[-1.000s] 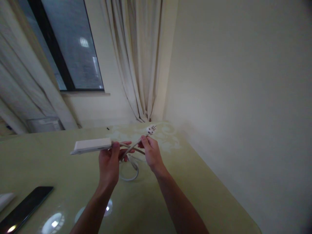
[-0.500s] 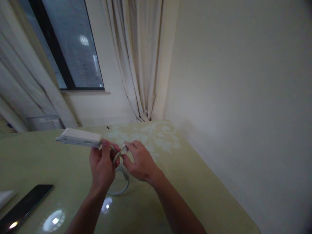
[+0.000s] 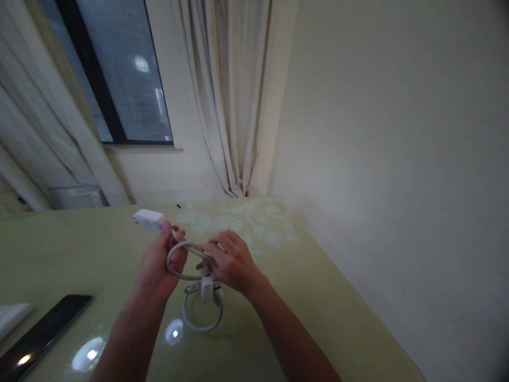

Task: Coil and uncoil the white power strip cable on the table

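My left hand [image 3: 159, 265] is closed around the near end of a white power strip [image 3: 148, 218] where its cord comes out; the strip points away from me and looks short. The grey-white cord [image 3: 183, 277] makes a loop between my two hands. My right hand [image 3: 233, 262] pinches the cord on the right side of that loop, its fingertips partly hidden. Just below those fingers hangs a white plug [image 3: 207, 288]. Another loop of cord [image 3: 202, 330] dangles lower, over the table.
The pale green table [image 3: 254, 323] has a black phone-like slab [image 3: 47, 331] at the left, beside a white object [image 3: 11, 318] cut off by the frame edge. A tiny dark piece [image 3: 178, 206] lies near the far edge. A wall [image 3: 377, 159] bounds the right side.
The power strip has swung to point away from me, so it looks shorter. The cord loop between my hands has widened, and the plug now shows below my right hand.
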A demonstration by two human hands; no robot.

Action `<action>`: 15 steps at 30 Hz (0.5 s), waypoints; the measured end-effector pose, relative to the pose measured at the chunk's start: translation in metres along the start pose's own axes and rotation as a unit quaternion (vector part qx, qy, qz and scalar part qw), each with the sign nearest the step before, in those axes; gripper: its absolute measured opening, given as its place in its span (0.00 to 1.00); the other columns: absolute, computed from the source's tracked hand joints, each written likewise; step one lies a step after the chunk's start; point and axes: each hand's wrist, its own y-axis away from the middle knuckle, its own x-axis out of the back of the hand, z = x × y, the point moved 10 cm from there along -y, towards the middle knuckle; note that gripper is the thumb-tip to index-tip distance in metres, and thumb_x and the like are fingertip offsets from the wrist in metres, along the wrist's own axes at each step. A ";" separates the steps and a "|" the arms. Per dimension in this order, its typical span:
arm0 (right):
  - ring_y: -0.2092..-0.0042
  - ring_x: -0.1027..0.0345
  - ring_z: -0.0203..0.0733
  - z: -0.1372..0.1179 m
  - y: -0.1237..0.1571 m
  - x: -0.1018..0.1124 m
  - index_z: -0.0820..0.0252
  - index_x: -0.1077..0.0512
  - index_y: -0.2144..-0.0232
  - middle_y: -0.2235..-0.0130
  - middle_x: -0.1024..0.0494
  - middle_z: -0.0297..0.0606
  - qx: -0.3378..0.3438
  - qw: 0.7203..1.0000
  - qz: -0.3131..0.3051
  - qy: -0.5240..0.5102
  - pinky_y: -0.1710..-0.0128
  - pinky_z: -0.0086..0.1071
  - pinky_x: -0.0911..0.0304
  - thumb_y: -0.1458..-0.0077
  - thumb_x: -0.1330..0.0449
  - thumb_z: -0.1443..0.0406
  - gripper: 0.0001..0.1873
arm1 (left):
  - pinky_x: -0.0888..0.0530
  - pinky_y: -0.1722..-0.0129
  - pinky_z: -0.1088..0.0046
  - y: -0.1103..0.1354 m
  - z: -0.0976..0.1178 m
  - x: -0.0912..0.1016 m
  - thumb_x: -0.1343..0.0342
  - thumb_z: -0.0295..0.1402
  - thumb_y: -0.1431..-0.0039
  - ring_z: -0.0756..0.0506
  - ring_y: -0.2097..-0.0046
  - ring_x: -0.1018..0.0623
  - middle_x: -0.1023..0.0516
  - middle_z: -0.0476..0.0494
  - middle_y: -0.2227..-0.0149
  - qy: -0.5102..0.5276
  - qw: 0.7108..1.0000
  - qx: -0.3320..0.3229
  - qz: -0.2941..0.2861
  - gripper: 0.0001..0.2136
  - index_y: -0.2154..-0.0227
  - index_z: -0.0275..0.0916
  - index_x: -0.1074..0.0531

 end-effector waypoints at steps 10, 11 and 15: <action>0.44 0.24 0.45 0.021 0.025 0.026 0.52 0.16 0.51 0.51 0.12 0.39 -0.016 0.988 0.101 -0.119 0.43 0.40 0.28 0.38 0.28 0.60 0.13 | 0.22 0.71 0.79 -0.032 -0.027 0.016 0.48 0.26 0.26 0.52 0.76 0.25 0.29 0.53 0.77 0.071 0.997 0.010 0.041 0.13 0.71 0.39 0.32; 0.45 0.23 0.46 0.030 0.030 0.028 0.51 0.15 0.54 0.52 0.12 0.39 -0.048 0.983 0.092 -0.154 0.42 0.42 0.28 0.39 0.27 0.60 0.11 | 0.22 0.70 0.80 -0.040 -0.023 0.028 0.49 0.26 0.25 0.53 0.76 0.26 0.31 0.54 0.79 0.075 0.995 -0.009 0.058 0.14 0.71 0.39 0.33; 0.53 0.19 0.50 0.087 0.076 0.032 0.52 0.13 0.65 0.58 0.12 0.43 -0.261 0.908 0.083 -0.317 0.46 0.47 0.26 0.41 0.27 0.58 0.06 | 0.27 0.72 0.83 -0.066 0.001 0.075 0.48 0.28 0.25 0.55 0.82 0.37 0.43 0.60 0.83 0.079 0.990 -0.048 0.106 0.18 0.74 0.40 0.43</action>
